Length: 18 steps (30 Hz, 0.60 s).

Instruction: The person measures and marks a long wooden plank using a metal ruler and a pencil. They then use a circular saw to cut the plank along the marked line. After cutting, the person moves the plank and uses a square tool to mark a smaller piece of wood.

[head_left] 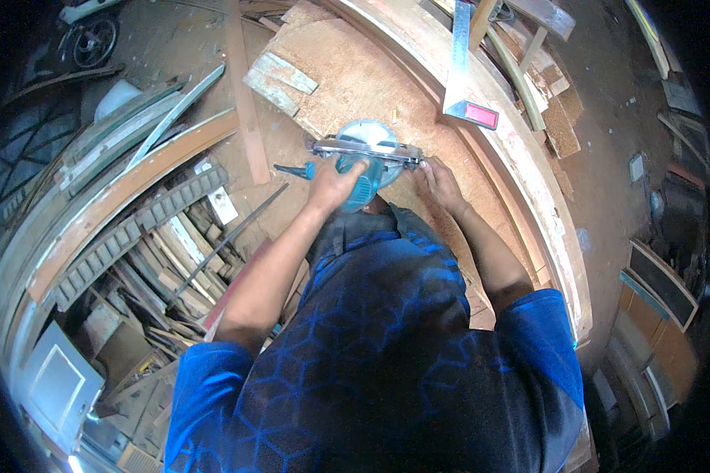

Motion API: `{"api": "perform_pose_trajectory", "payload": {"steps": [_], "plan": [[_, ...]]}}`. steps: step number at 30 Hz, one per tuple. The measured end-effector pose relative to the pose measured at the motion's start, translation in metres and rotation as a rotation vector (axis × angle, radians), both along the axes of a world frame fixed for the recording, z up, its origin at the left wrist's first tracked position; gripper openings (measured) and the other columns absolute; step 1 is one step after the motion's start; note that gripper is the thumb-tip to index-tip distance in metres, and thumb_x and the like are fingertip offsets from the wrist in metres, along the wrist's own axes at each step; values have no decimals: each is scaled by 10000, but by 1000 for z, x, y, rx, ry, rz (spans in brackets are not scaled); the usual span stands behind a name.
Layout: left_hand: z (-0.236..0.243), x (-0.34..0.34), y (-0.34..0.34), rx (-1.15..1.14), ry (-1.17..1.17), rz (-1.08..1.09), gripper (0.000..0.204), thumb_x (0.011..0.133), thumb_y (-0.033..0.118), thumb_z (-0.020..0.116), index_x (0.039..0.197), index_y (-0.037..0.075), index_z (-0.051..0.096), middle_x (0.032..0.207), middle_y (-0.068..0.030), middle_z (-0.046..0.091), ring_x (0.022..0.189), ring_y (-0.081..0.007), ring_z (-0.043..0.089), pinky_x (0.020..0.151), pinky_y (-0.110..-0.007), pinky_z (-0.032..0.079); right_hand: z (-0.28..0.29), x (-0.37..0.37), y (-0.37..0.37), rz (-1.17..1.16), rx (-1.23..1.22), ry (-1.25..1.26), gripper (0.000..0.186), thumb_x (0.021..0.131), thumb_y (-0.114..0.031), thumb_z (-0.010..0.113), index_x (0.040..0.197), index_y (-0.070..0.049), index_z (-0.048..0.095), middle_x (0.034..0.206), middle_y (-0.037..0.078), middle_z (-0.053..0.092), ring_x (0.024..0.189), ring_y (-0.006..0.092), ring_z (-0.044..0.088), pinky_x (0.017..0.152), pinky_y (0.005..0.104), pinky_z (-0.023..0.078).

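So the saw [364,188] has a teal housing that looks like smooth plastic, plus a shiny metal blade [368,132] and base plate [371,149]. The square [460,55] is bright, smooth metal too. The long beam [528,173] is kinda matt wood, the sawdust [355,71] looks grainy, the shirt's [347,339] just matt patterned cloth.

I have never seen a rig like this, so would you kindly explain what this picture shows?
There is no robot: a person works bare-handed, filmed by a downward-looking fisheye camera on their head, which bends straight edges. The left hand grips a teal circular saw; the right hand is at the end of its metal base plate. A metal square with a pinkish-red handle lies on a long timber to the right. Sawdust covers much of the surface ahead.
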<state>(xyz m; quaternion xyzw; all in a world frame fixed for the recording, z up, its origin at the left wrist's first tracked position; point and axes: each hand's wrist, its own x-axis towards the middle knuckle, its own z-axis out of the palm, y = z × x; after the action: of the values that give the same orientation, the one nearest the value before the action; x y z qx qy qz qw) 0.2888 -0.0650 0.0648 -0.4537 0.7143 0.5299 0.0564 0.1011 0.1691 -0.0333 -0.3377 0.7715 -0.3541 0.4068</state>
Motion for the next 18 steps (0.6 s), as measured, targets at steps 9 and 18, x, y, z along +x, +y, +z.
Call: {"api": "perform_pose_trajectory", "payload": {"steps": [9, 18], "plan": [[20, -7, 16, -429, -77, -126, 666, 780, 528, 768, 1155, -21, 730, 1165, -265, 691, 1080, -413, 678, 978, -468, 530, -10, 20, -9, -144, -46, 69, 350, 1124, -293, 384, 1054, -6, 572, 828, 188, 585, 765, 351, 611, 762, 461, 497], [21, -11, 16, -398, -59, -133, 585, 798, 467, 754, 1112, -27, 747, 1199, -260, 690, 1126, -401, 665, 985, -452, 519, -12, 24, -5, -220, -60, 68, 446, 1130, -349, 358, 933, -15, 579, 765, 136, 574, 743, 288, 602, 740, 433, 489]]}}
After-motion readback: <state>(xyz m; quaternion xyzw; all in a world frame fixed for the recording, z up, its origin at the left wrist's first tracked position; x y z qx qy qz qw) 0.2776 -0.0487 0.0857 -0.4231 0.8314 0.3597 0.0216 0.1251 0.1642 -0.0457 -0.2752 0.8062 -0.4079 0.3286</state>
